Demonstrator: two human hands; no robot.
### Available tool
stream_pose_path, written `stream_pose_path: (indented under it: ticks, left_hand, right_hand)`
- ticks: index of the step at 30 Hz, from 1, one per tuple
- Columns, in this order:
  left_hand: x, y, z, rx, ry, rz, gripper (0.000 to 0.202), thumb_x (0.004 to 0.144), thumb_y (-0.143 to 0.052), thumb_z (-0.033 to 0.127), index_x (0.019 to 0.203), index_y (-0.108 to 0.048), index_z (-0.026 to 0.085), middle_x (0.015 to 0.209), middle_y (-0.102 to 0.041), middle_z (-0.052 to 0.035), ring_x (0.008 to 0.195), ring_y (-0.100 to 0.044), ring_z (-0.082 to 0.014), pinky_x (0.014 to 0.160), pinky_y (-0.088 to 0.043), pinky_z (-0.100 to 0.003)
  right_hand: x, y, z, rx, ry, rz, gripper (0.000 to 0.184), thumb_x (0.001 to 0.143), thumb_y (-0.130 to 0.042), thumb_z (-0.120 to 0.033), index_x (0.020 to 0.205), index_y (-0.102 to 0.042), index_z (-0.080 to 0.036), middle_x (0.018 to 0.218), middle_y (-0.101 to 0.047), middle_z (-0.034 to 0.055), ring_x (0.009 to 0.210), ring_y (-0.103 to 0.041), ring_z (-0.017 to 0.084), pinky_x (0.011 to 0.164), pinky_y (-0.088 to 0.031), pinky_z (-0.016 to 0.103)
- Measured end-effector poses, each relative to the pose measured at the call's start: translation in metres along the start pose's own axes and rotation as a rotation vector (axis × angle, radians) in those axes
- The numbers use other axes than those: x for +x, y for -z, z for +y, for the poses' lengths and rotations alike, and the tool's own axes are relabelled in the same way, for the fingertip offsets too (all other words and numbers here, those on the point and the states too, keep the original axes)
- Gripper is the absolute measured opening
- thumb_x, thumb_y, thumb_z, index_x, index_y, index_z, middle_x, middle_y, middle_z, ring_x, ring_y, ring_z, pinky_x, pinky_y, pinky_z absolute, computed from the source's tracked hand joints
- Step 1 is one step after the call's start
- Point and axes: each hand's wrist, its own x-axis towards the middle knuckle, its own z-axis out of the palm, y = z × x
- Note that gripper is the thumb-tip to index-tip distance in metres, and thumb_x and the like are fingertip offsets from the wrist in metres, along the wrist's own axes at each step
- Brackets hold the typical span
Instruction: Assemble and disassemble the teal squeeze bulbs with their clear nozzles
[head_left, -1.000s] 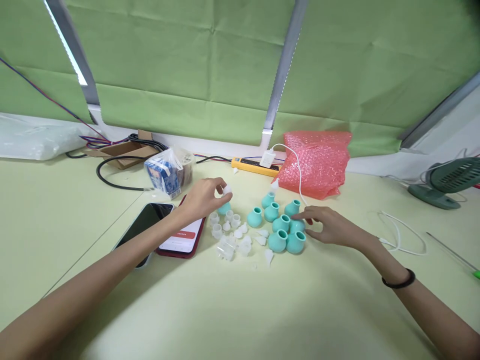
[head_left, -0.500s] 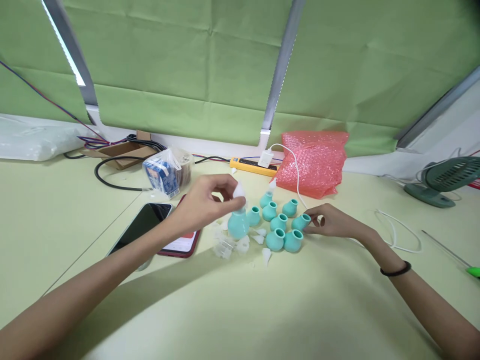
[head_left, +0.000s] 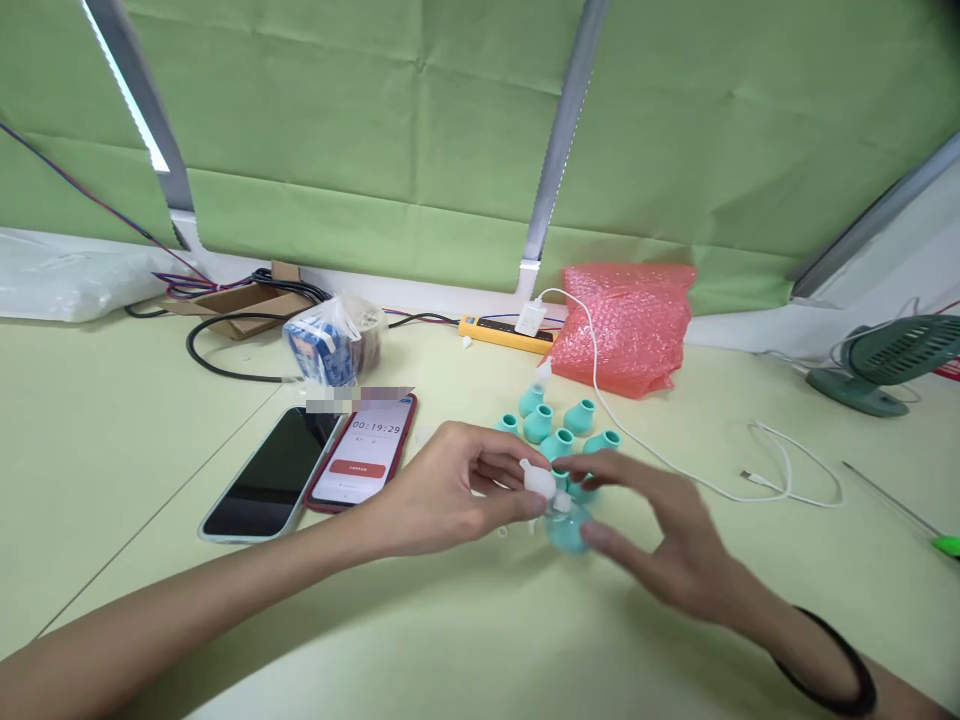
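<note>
My left hand (head_left: 450,490) pinches the white tip (head_left: 538,482) of a teal bulb (head_left: 566,528) and holds it above the table in front of me. My right hand (head_left: 660,540) meets it from the right, its fingers curled round the bulb's teal body, though motion blurs them. Just behind my hands stand several more teal bulbs (head_left: 559,430), one with a white tip (head_left: 544,370). My hands hide the small clear and white parts that lie near the bulbs.
Two phones lie at the left, a dark one (head_left: 270,475) and a red-cased one (head_left: 367,455) showing a timer. Behind are a blue packet in a bag (head_left: 330,350), a yellow power strip (head_left: 506,333), pink bubble wrap (head_left: 626,325), a white cable (head_left: 750,480) and a green fan (head_left: 889,365).
My left hand lifted a tipped teal bulb off the table and brought it toward me. My right hand left the group of bulbs and came in to grasp that bulb.
</note>
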Motion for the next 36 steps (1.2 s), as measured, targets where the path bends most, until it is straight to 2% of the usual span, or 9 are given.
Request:
stream_pose_path:
  ticks: [3, 7, 12, 19, 21, 23, 26, 31, 36]
  left_hand:
    - [-0.001, -0.008, -0.005, -0.041, 0.007, -0.044, 0.020, 0.073, -0.056, 0.022, 0.091, -0.058, 0.013, 0.071, -0.060, -0.0015, 0.064, -0.056, -0.0099, 0.059, -0.044, -0.018]
    - [-0.001, -0.008, -0.009, 0.252, -0.118, -0.046, 0.016, 0.079, -0.049, 0.028, 0.081, -0.057, 0.014, 0.063, -0.054, 0.0010, 0.059, -0.051, -0.0088, 0.055, -0.039, -0.018]
    - [0.004, -0.001, -0.012, 0.387, -0.211, -0.363, 0.036, 0.089, -0.032, 0.028, 0.056, -0.038, 0.014, 0.047, -0.031, 0.0056, 0.043, -0.031, -0.0057, 0.045, -0.026, -0.019]
    - [0.009, -0.002, -0.027, 0.014, 0.075, -0.564, 0.051, 0.090, -0.014, 0.041, 0.048, -0.029, 0.016, 0.039, -0.030, 0.0044, 0.036, -0.028, -0.0067, 0.040, -0.026, -0.020]
    - [0.011, -0.001, -0.028, 0.163, 0.037, -0.463, 0.051, 0.089, -0.015, 0.042, 0.049, -0.032, 0.015, 0.040, -0.032, 0.0040, 0.038, -0.031, -0.0072, 0.041, -0.026, -0.020]
    - [0.014, 0.003, -0.031, 0.492, -0.058, -0.250, 0.047, 0.088, -0.027, 0.042, 0.053, -0.039, 0.014, 0.045, -0.037, 0.0032, 0.043, -0.036, -0.0084, 0.045, -0.026, -0.020]
    - [0.021, 0.012, -0.041, 0.901, -0.079, -0.024, 0.030, 0.080, -0.046, 0.042, 0.070, -0.051, 0.014, 0.052, -0.046, 0.0018, 0.049, -0.044, -0.0117, 0.046, -0.025, -0.021]
    - [0.031, 0.022, -0.060, 0.983, -0.102, -0.011, 0.022, 0.079, -0.052, 0.034, 0.092, -0.053, 0.015, 0.064, -0.055, -0.0006, 0.057, -0.052, -0.0142, 0.050, -0.033, -0.021]
    - [0.029, 0.019, -0.054, 0.975, -0.159, -0.001, 0.020, 0.085, -0.040, 0.024, 0.094, -0.054, 0.015, 0.079, -0.057, -0.0039, 0.068, -0.054, -0.0142, 0.060, -0.038, -0.023]
  right_hand:
    - [-0.011, -0.021, -0.012, 0.093, -0.054, -0.061, 0.028, 0.077, -0.052, -0.030, 0.103, -0.049, -0.019, 0.089, -0.062, 0.0051, 0.077, -0.058, 0.016, 0.069, -0.047, 0.027]
    - [-0.020, -0.031, -0.010, 0.148, -0.070, -0.050, 0.018, 0.079, -0.050, -0.026, 0.096, -0.050, -0.021, 0.081, -0.063, 0.0028, 0.069, -0.059, 0.015, 0.061, -0.047, 0.024]
    - [-0.033, -0.034, -0.011, 0.137, 0.087, -0.003, 0.038, 0.077, -0.053, -0.022, 0.111, -0.039, -0.028, 0.092, -0.063, 0.0036, 0.080, -0.059, 0.018, 0.070, -0.047, 0.026]
    - [-0.033, -0.034, -0.016, 0.161, 0.146, -0.081, 0.038, 0.075, -0.053, -0.018, 0.109, -0.039, -0.027, 0.087, -0.063, 0.0033, 0.076, -0.059, 0.017, 0.066, -0.047, 0.025]
    - [-0.031, -0.035, -0.016, 0.157, 0.135, -0.062, 0.038, 0.074, -0.055, -0.018, 0.109, -0.040, -0.026, 0.088, -0.063, 0.0039, 0.079, -0.059, 0.018, 0.069, -0.047, 0.026]
    - [-0.031, -0.038, -0.015, 0.172, 0.065, -0.061, 0.033, 0.074, -0.055, -0.020, 0.105, -0.045, -0.025, 0.089, -0.063, 0.0043, 0.081, -0.059, 0.018, 0.073, -0.046, 0.027]
    - [-0.034, -0.044, -0.010, 0.267, -0.097, -0.179, 0.023, 0.076, -0.051, -0.027, 0.098, -0.054, -0.023, 0.093, -0.062, 0.0060, 0.087, -0.057, 0.020, 0.077, -0.046, 0.030]
    - [-0.035, -0.052, -0.001, 0.465, -0.517, -0.243, 0.031, 0.076, -0.048, -0.042, 0.097, -0.058, -0.021, 0.100, -0.057, 0.0074, 0.091, -0.053, 0.023, 0.078, -0.044, 0.035]
    - [-0.026, -0.060, -0.001, 0.670, -0.588, -0.274, 0.026, 0.073, -0.054, -0.039, 0.085, -0.058, -0.017, 0.073, -0.059, 0.0037, 0.073, -0.055, 0.019, 0.071, -0.044, 0.030]
